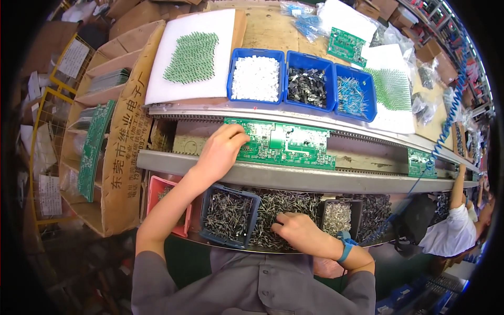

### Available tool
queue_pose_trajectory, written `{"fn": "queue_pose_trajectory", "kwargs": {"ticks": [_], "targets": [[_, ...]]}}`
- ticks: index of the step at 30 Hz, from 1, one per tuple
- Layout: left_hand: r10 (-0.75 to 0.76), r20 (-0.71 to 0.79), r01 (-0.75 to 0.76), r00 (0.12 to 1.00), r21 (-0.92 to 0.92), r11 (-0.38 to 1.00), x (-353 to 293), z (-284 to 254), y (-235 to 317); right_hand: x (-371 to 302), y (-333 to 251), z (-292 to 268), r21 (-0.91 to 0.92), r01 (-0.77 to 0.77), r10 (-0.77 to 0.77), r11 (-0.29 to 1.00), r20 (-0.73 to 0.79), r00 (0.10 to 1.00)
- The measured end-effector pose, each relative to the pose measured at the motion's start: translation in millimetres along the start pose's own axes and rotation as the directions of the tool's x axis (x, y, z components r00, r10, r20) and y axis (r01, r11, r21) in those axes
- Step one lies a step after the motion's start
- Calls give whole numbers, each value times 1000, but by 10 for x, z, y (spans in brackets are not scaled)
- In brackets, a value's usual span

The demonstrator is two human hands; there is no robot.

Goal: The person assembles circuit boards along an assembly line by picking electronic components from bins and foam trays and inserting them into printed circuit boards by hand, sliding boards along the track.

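Note:
My left hand [218, 152] rests over the left end of a green circuit board [307, 144], its fingers bent together on the board; whatever they pinch is hidden. The board lies between the two rails of a conveyor [283, 176]. Nearer to me, my right hand [304, 232] is down at a heap of small components with metal leads [286, 202]. Its fingers are curled closed, and any part inside them is too small to make out. A blue wrist strap [346, 248] circles my right wrist.
Beyond the conveyor stand blue bins [231, 79] of small parts and white foam sheets [157, 86] holding green components. A dark blue bin [252, 223] and a red bin [184, 223] are near me. Cardboard box [128, 173] with boards at left; coworker's arm [458, 191] at right.

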State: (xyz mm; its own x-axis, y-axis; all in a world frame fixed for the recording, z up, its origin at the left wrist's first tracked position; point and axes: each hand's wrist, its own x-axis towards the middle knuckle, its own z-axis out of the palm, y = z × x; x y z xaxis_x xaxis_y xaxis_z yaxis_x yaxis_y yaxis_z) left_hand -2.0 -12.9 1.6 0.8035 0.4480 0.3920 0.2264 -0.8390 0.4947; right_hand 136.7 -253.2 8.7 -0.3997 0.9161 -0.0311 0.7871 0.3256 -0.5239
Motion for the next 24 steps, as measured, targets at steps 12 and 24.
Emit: {"fn": "queue_pose_trajectory", "kwargs": {"ticks": [12,24], "targets": [[38,-25,-35,999,108,994,94,59,-94,22,29,-9,-2,-6,6,1000,-36,999],[13,119,-26,993,109,994,185,41,-99,44,-5,-32,18,14,-13,1000,-56,998]]}}
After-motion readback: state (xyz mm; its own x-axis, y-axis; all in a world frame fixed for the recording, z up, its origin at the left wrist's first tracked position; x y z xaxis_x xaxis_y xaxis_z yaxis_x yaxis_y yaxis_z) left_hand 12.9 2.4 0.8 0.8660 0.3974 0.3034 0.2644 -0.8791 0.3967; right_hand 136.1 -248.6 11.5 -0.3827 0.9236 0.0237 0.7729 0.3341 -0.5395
